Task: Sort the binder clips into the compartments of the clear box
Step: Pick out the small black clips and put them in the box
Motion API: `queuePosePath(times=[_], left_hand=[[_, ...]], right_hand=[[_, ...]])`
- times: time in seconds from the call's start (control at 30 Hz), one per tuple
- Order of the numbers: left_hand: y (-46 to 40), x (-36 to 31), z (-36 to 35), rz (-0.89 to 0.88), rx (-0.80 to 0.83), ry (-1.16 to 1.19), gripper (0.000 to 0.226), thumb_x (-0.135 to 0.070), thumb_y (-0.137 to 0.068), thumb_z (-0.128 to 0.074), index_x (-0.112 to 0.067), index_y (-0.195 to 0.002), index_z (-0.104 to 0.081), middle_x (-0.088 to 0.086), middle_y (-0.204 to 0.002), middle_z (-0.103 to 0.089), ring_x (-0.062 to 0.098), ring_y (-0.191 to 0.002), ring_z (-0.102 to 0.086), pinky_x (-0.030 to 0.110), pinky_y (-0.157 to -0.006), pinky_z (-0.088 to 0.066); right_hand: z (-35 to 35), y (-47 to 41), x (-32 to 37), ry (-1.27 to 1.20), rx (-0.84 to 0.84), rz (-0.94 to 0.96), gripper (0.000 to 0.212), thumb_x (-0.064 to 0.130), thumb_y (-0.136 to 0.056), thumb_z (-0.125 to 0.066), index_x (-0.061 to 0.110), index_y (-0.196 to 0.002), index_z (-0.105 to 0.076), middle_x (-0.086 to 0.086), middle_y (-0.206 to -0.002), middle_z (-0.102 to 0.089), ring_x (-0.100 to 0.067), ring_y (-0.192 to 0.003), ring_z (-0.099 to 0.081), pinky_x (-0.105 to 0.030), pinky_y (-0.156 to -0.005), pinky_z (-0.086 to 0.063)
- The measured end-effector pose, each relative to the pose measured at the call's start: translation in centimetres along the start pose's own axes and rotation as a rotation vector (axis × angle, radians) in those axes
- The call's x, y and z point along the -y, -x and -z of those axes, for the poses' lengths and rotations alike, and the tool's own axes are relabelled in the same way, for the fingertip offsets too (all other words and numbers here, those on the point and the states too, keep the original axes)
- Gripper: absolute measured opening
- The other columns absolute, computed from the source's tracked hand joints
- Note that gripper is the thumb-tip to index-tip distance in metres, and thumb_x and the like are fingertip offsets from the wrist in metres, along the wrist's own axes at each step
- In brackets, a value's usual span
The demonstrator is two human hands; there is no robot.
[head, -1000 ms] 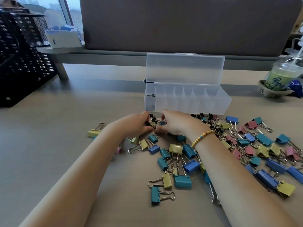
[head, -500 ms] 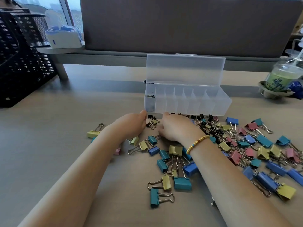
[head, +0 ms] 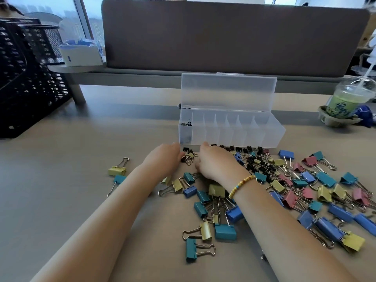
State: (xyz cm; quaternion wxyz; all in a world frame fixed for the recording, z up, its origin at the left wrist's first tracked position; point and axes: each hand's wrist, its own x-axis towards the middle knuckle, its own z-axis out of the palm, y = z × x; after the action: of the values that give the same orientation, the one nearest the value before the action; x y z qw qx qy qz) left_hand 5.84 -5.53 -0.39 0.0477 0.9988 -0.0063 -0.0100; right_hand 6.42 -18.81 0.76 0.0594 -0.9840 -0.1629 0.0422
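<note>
The clear box stands open in the middle of the desk with its lid upright. Its leftmost compartment holds a few small clips; the other compartments look bare. Binder clips in blue, teal, yellow, pink and black lie scattered in front of the box and to the right. My left hand lies palm down, its fingertips against a small cluster of black and yellow clips just before the box; its fingertips are hidden. My right hand rests palm down over the pile, one finger reaching to the box's front wall.
A black mesh crate stands at the far left, a tissue box behind it. A grey divider panel closes the back. An iced drink cup sits in a holder at the far right. Stray yellow and teal clips lie left of my arm.
Both hands were pinched together over the small clips; they have drawn apart and slid forward to the box's front wall, leaving the small cluster on the desk between them.
</note>
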Motion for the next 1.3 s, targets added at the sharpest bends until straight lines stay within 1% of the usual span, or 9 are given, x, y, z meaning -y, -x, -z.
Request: queuePosePath(times=[0.1,0.17,0.3,0.4,0.53,0.73,0.87,1.2,1.3], left_hand=[[-0.1,0.3,0.1,0.025,-0.093,0.260,0.021,-0.021,-0.099,-0.039,-0.007,-0.109,-0.050,0.010,-0.100,-0.062,0.021,-0.082,-0.054,0.027,-0.069,-0.042],[-0.2,0.2,0.5,0.085,-0.119,0.556,0.018,-0.015,-0.098,-0.038,-0.009,-0.104,-0.054,0.004,-0.081,-0.057,0.014,-0.064,-0.048,0.022,-0.053,-0.038],[-0.2,0.3,1.3,0.295,-0.037,1.409,0.024,0.000,-0.094,-0.034,-0.006,-0.098,-0.057,0.004,-0.069,-0.050,0.003,-0.034,-0.035,0.014,-0.030,-0.024],[0.1,0.5,1.4,0.356,0.018,1.891,0.024,0.000,-0.094,-0.032,-0.002,-0.106,-0.053,0.001,-0.068,-0.047,0.001,-0.030,-0.032,0.011,-0.026,-0.022],[-0.3,0.6,2.7,0.316,-0.010,2.075,0.025,-0.006,-0.091,-0.032,-0.005,-0.096,-0.057,-0.003,-0.062,-0.037,0.002,-0.033,-0.028,0.012,-0.026,-0.018],[-4.8,-0.1,6.0,0.402,-0.186,2.207,0.024,-0.012,-0.090,-0.033,-0.012,-0.072,-0.049,-0.005,-0.053,-0.037,0.004,-0.031,-0.024,0.013,-0.028,-0.012],[-7.9,-0.4,6.4,0.494,-0.288,2.273,0.028,-0.014,-0.089,-0.033,-0.016,-0.061,-0.037,-0.007,-0.038,-0.031,0.006,-0.027,-0.022,0.013,-0.029,-0.011],[-10.6,0.5,7.1,0.533,-0.387,2.162,0.024,-0.010,-0.086,-0.029,-0.016,-0.064,-0.036,-0.003,-0.057,-0.028,0.010,-0.043,-0.020,0.015,-0.034,-0.014],[-11.2,0.2,7.1,0.544,-0.384,2.119,0.022,-0.009,-0.087,-0.028,-0.015,-0.069,-0.039,-0.003,-0.057,-0.028,0.011,-0.044,-0.020,0.015,-0.034,-0.015]], right_hand=[[0.4,-0.5,-0.6,-0.220,0.022,-0.008,0.042,0.025,-0.094,-0.050,0.006,-0.129,-0.035,-0.009,-0.099,-0.059,-0.021,-0.084,-0.057,-0.026,-0.060,-0.044],[0.7,-0.7,-1.2,-0.401,0.008,-0.012,0.037,0.023,-0.094,-0.048,0.006,-0.127,-0.042,-0.004,-0.099,-0.057,-0.016,-0.082,-0.055,-0.026,-0.066,-0.047],[1.3,-0.9,-2.7,-1.309,0.137,-0.137,0.023,0.012,-0.096,-0.040,0.003,-0.104,-0.059,0.001,-0.067,-0.046,-0.004,-0.042,-0.033,-0.015,-0.035,-0.025],[1.8,-0.4,-3.3,-1.984,0.195,-0.237,0.022,0.004,-0.093,-0.034,0.002,-0.092,-0.056,-0.003,-0.069,-0.046,-0.002,-0.037,-0.033,-0.011,-0.029,-0.021],[3.5,-0.4,-2.8,-2.363,0.054,-0.310,0.023,0.002,-0.092,-0.030,0.004,-0.079,-0.050,-0.005,-0.067,-0.046,-0.005,-0.033,-0.037,-0.011,-0.027,-0.020],[7.0,-5.9,-1.0,-2.341,-0.066,-0.322,0.031,0.004,-0.092,-0.023,0.006,-0.071,-0.046,-0.001,-0.065,-0.038,-0.005,-0.030,-0.034,-0.012,-0.027,-0.017],[6.9,-10.5,0.7,-2.181,-0.149,-0.430,0.034,0.012,-0.095,-0.021,0.006,-0.073,-0.046,-0.003,-0.062,-0.037,-0.009,-0.046,-0.030,-0.011,-0.029,-0.022],[5.1,-13.9,1.8,-1.720,-0.103,-0.384,0.035,0.018,-0.095,-0.028,0.008,-0.073,-0.053,-0.007,-0.070,-0.046,-0.015,-0.063,-0.040,-0.027,-0.064,-0.035],[4.7,-14.0,1.7,-1.679,-0.086,-0.371,0.036,0.019,-0.097,-0.029,0.009,-0.072,-0.054,-0.009,-0.080,-0.050,-0.019,-0.083,-0.049,-0.028,-0.086,-0.039]])
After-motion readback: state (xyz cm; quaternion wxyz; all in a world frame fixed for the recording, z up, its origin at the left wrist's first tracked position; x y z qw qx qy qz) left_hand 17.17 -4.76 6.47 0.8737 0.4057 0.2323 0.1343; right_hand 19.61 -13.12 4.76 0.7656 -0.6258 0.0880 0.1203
